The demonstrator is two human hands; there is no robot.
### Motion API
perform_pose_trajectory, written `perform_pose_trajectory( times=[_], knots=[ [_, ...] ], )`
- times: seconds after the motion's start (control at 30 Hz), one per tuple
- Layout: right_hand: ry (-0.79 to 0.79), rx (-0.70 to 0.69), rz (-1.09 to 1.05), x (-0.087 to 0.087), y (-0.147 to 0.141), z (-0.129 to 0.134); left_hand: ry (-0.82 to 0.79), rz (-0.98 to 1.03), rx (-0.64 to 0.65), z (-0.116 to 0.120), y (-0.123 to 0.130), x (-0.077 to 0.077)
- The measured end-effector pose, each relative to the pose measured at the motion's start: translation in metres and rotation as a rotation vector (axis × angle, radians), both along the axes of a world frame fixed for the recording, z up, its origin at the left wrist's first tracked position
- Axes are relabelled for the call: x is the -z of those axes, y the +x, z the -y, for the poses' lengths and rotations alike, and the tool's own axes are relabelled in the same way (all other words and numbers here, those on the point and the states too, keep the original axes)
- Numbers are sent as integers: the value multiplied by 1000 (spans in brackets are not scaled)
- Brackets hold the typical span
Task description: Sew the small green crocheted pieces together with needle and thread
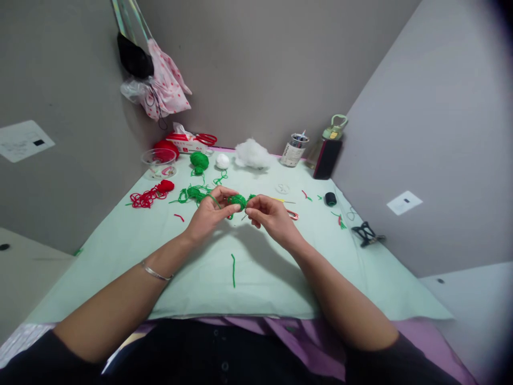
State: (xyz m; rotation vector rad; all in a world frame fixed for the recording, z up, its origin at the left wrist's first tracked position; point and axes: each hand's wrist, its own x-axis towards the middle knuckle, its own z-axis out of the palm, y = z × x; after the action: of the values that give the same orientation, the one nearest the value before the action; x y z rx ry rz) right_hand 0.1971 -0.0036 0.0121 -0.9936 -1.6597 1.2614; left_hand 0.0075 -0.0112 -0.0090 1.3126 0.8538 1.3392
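Observation:
My left hand (pixel 212 211) is closed round a small green crocheted piece (pixel 237 201), thumb in front of it and green yarn running over the fingers. Pinched at the piece's right side, the fingers of my right hand (pixel 266 214) meet the green yarn. A thin metal tip (pixel 244 216) pokes out below these fingers; whether it is a needle or a hook I cannot tell. Loose green yarn (pixel 194 193) lies tangled just left of my left hand. Under and beside my right hand are a yellow-handled crochet hook (pixel 284 201) and an orange-red tool (pixel 293 215).
Red yarn (pixel 150 195) lies at the left, near a clear plastic tub (pixel 160 166). Behind are a green yarn ball (pixel 199 161), white stuffing (pixel 252 155), a pen tin (pixel 294 151) and a phone (pixel 327 159). Black thread (pixel 330 199) and a black claw clip (pixel 366 234) sit right.

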Motion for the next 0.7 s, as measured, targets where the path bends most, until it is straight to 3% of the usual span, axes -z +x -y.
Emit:
perform_pose_trajectory(
  times=[0.23,0.37,0.43,0.6,0.7],
  knots=[
    [-193,-56,-152,2,1,-3,42,-71,21,-2,0,-1],
    [-206,-55,-235,-4,2,1,43,-86,22,-4,-1,-2],
    [-141,-39,-173,-6,4,2,29,-89,13,-4,-2,-1],
    [190,94,144,-1,7,-1,14,-126,45,-2,0,3],
    [255,86,193,2,8,-1,-9,-161,56,-2,1,5]
  ],
)
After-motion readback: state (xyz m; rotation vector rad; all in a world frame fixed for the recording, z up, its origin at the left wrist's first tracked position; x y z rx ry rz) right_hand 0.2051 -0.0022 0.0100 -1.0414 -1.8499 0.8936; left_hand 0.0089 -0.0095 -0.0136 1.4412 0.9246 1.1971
